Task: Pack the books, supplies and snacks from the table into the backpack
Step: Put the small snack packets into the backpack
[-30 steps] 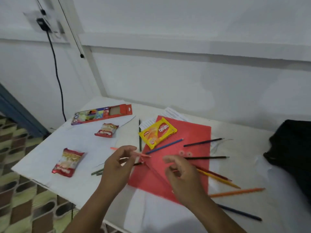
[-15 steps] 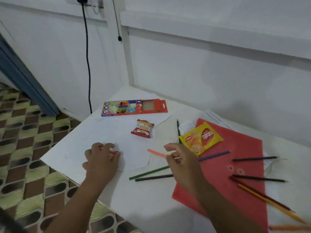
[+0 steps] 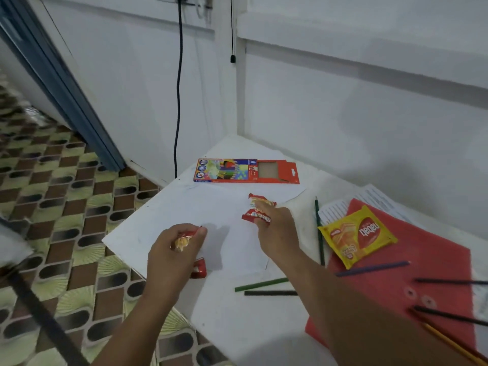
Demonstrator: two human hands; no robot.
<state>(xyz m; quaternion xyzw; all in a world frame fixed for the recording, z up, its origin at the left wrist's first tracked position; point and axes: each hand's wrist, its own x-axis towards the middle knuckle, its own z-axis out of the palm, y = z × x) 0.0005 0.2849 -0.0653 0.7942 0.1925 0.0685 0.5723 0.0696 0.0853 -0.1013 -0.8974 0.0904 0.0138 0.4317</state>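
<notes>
Left hand curls round a red snack packet near the table's front-left edge; the packet's lower end shows below the palm. Right hand reaches further back and pinches a second red snack packet, fingers closed over its near end. Yellow wafer packet lies on the red folder, right of the right hand, apart from it. Pencil box, flap open, lies at the far-left corner. Green pencil and black pencil lie side by side near the right forearm; more pencils are scattered over the folder. Backpack out of view
</notes>
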